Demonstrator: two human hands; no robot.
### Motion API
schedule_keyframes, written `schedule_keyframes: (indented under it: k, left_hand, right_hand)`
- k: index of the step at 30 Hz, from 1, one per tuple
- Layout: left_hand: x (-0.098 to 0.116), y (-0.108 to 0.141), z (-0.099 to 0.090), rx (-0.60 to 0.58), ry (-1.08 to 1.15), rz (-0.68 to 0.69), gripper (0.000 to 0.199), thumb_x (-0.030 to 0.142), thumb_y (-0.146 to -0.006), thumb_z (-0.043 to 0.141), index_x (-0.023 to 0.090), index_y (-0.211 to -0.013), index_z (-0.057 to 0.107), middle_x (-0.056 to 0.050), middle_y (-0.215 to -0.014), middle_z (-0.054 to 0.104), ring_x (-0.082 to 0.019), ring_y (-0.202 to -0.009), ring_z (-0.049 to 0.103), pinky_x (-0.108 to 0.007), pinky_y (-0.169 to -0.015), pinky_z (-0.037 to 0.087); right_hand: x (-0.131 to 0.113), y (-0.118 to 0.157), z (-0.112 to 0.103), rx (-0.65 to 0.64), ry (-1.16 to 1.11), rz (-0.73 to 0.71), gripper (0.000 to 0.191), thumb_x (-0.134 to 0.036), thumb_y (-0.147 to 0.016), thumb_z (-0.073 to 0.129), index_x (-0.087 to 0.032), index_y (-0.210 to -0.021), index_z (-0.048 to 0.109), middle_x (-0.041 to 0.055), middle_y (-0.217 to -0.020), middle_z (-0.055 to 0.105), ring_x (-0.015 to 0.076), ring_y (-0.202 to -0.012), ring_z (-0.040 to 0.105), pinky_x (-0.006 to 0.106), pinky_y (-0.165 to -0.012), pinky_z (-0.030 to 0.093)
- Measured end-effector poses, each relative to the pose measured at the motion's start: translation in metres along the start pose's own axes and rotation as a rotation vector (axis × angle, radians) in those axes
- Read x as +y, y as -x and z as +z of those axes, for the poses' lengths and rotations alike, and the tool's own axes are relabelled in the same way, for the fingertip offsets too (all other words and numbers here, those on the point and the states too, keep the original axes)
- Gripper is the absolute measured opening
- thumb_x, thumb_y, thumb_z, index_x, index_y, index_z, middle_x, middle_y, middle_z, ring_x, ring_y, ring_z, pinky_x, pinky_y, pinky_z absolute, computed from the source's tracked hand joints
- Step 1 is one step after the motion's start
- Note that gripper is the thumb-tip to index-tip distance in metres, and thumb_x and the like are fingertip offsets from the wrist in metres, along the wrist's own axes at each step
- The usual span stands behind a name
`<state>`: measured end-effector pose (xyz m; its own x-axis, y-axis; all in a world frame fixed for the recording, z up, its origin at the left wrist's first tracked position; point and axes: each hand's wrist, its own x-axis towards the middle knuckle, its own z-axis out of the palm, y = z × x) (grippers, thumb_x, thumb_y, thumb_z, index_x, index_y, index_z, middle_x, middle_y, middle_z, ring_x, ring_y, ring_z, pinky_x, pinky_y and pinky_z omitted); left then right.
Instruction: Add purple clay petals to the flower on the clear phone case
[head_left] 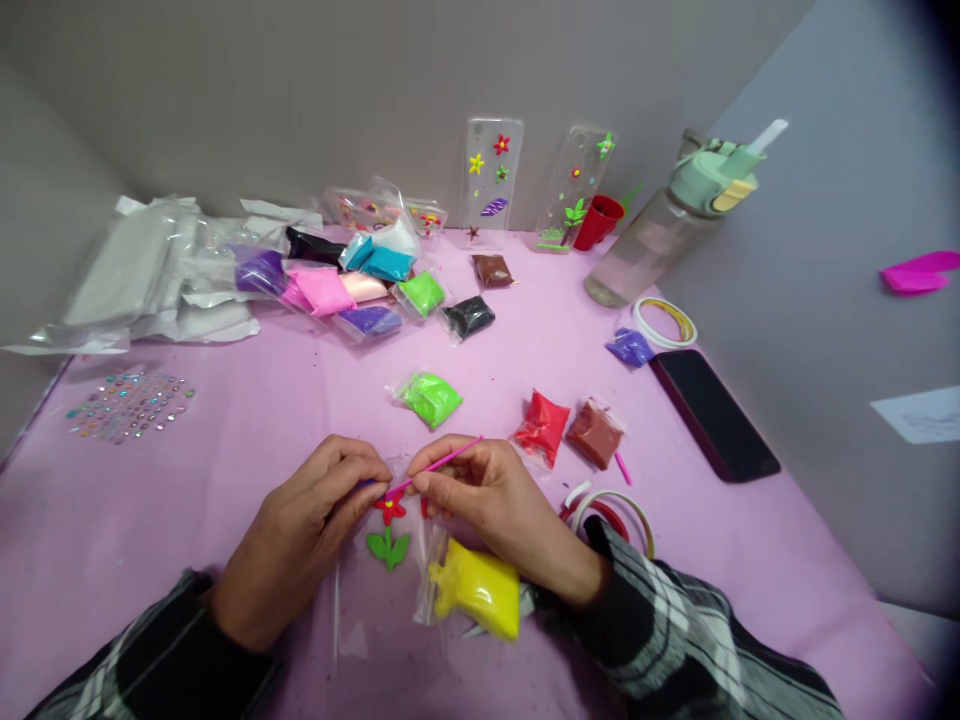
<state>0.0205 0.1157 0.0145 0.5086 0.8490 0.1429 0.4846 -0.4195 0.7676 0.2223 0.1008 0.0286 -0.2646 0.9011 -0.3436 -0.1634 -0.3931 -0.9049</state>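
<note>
My right hand (484, 490) pinches a thin pink modelling tool (450, 458), its tip at a red clay flower (389, 508) with a yellow centre. Below the flower is a green clay stem with two leaves (388, 547). Both lie on a clear phone case (390, 620) flat on the table. Over the case's upper left, my left hand (319, 520) has its fingers closed beside the flower; a bit of blue shows at the fingertips, too small to name. An opened bag of yellow clay (484, 590) lies below my right wrist, partly over scissors.
Bags of green (431, 398), red (543, 428) and brown clay (595, 434) lie beyond my hands. A phone (716, 415), tape roll (665, 323) and bottle (652, 240) stand right. Decorated cases (491, 180) lean on the wall. Gem stickers (135, 405) lie left.
</note>
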Motion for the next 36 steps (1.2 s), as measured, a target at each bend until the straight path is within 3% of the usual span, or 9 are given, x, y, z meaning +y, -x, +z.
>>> schedule_keyframes:
  k: [8,26,36]
  left_hand:
    - [0.0028,-0.0001,-0.0013,-0.007,0.002,-0.002,0.013,0.025,-0.099,0.051,0.025,-0.095,0.063,-0.002,-0.095,0.062,-0.019,-0.092,0.062,-0.029,-0.08,0.051]
    - [0.003,0.001,-0.0081,-0.125,0.013,-0.036,0.016,0.03,-0.101,0.045,0.024,-0.101,0.06,-0.005,-0.1,0.064,-0.022,-0.094,0.063,-0.031,-0.081,0.053]
    - [0.0035,-0.0003,-0.0094,-0.193,0.007,-0.071,0.015,0.029,-0.1,0.046,0.024,-0.107,0.058,-0.004,-0.104,0.063,-0.021,-0.098,0.062,-0.031,-0.085,0.051]
  right_hand:
    - [-0.0004,0.0013,0.0016,-0.008,0.008,-0.012,0.006,-0.02,-0.082,0.068,-0.015,-0.083,0.068,-0.0063,-0.059,0.053,0.0059,-0.049,0.037,0.02,-0.047,0.028]
    - [-0.0005,0.0033,0.0016,-0.015,0.002,-0.003,0.01,-0.026,-0.082,0.069,-0.017,-0.083,0.068,-0.0057,-0.061,0.052,0.0068,-0.049,0.035,0.021,-0.045,0.025]
    - [0.0046,0.0024,0.0011,-0.003,0.023,-0.063,0.006,-0.02,-0.083,0.066,-0.015,-0.084,0.069,-0.0029,-0.068,0.058,0.008,-0.057,0.044,0.021,-0.052,0.033]
